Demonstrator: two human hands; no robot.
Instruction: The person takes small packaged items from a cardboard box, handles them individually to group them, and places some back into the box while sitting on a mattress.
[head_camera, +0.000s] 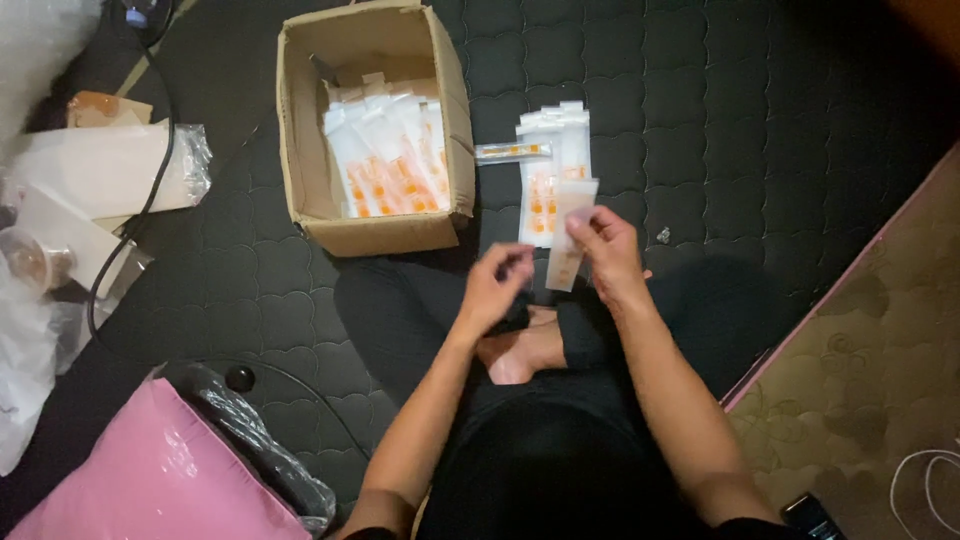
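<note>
Sachet (568, 232), slim and pale, pinched upright in right hand (608, 262), thumb and fingers closed on its middle, top edge poking above the fingertips, lower end hanging below them. Held just in front of the pile (553, 170), overlapping its near end in view. Left hand (497, 287) just left of the sachet, fingers curled loosely, blurred; cannot tell whether closed on anything or touching the sachet.

Pile of white-and-orange packets on dark quilted mat (760, 130), one clear tube-like packet (512, 151) lying crosswise on its left edge. Left of the pile, touching distance apart, open cardboard box (372, 125) holding more white-and-orange packets stacked on a slant. Well left of the box, white bags (105, 170), a black cable (150, 190) and a plastic cup (30, 262). Near-left of the pile, by the knee, a pink bag (160, 475). Crossed legs and a bare foot (520, 352) directly below both hands.
</note>
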